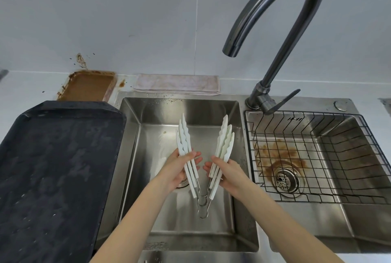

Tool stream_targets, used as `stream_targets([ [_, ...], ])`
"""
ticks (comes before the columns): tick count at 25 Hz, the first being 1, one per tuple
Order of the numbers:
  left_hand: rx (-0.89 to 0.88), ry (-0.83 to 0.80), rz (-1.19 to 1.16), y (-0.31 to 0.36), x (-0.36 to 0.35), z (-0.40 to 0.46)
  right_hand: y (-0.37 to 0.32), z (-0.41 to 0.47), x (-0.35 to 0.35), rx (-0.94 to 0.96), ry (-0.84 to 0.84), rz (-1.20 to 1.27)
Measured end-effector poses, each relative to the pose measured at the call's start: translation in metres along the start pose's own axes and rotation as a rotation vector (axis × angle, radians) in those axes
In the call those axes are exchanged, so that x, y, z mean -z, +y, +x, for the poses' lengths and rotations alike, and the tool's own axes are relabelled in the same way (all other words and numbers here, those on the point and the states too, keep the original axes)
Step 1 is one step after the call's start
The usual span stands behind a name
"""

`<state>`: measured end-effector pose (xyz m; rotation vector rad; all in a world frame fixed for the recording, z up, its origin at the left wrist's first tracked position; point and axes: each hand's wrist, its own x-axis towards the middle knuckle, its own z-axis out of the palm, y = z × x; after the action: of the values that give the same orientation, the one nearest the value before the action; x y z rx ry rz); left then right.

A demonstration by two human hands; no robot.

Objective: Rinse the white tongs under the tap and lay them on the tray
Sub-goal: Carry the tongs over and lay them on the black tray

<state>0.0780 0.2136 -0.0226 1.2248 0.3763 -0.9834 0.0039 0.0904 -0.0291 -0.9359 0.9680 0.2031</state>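
Several white tongs (224, 140) with scalloped tips and metal hinges are stacked together and spread in a V above the left sink basin (211, 119). My left hand (177, 169) grips the left arms of the stack, and my right hand (227, 172) grips the right arms. The metal hinge ends hang down between my wrists. The curved dark tap (275, 13) rises at the right, its spout above and right of the tongs, with no water visible. The black tray (53, 167) lies left of the sink, wet and bare.
The right basin holds a black wire basket (317, 157) over a rust-stained drain. A folded cloth (177, 84) lies behind the left basin. A brown stained dish (86, 88) sits at the back left against the white wall.
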Motion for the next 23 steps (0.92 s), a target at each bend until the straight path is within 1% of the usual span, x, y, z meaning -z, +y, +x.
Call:
stream_targets([
  [4,-0.058,-0.009,0.044,0.006,0.012,-0.012,-0.003,-0.014,-0.004,0.033,-0.054,-0.131],
  [9,-0.157,-0.012,0.208,0.02,0.032,-0.035,-0.006,-0.034,-0.027,0.122,-0.074,-0.195],
  [16,-0.26,0.013,0.297,0.053,0.077,-0.067,0.003,-0.047,-0.077,0.115,-0.179,-0.11],
  [20,-0.262,0.024,0.296,0.069,0.113,-0.08,0.009,-0.051,-0.112,0.113,-0.236,-0.092],
  [23,-0.24,0.033,0.256,0.082,0.138,-0.087,0.011,-0.05,-0.135,0.088,-0.309,-0.068],
])
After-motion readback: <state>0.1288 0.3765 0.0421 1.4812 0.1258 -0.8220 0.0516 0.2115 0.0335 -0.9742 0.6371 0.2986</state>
